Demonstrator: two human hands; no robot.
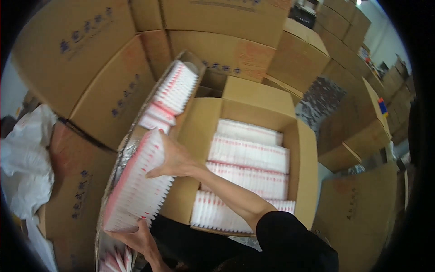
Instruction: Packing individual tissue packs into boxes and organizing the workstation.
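My right hand [176, 157] and my left hand [139, 240] clasp a long row of tissue packets [140, 181], white with pink edges and small red marks. The right hand is at the far end of the row, and the left hand is at the near end. The row lies slanted over a long narrow tray [103, 217] with a silvery lining. More packets [174, 93] stand in the tray's far end, and a few loose packets [117, 260] lie at its near end. To the right, an open carton [306, 181] holds several rows of similar packets [249, 152].
Large brown cartons [217, 50] are stacked behind and to the left. White plastic bags [27, 158] hang at the far left. More cartons [355, 217] stand at the right, near a grey patterned surface [321, 97]. The open carton's flap [197, 122] leans toward the tray.
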